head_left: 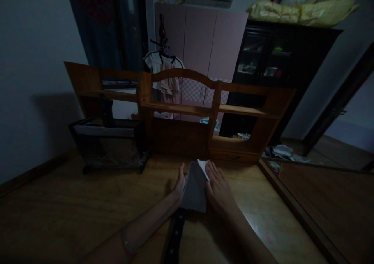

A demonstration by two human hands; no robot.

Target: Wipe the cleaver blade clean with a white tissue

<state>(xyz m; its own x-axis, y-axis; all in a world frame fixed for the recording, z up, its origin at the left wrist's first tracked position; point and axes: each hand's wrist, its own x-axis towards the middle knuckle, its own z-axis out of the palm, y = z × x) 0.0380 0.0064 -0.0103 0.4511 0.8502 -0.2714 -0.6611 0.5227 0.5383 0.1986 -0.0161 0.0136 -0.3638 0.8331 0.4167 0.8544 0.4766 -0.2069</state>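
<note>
A cleaver [194, 188] with a broad grey blade is held over the wooden desk, its black riveted handle pointing down toward me. My left hand [179, 186] grips the blade along its left side, thumb pointing up and the other fingers hidden behind it. On the right side, my right hand [219, 188] presses a white tissue or cloth [202, 165] against the blade's edge, fingers together. Only a corner of that white piece shows; the rest is under my fingers.
A wooden desktop shelf [181, 108] stands behind the blade. At the left is a black-framed knife block [108, 145] with a dark handle sticking out. The wooden desktop [87, 205] extends beneath my arms. A raised wooden edge [292, 201] runs along the right. The room is dim.
</note>
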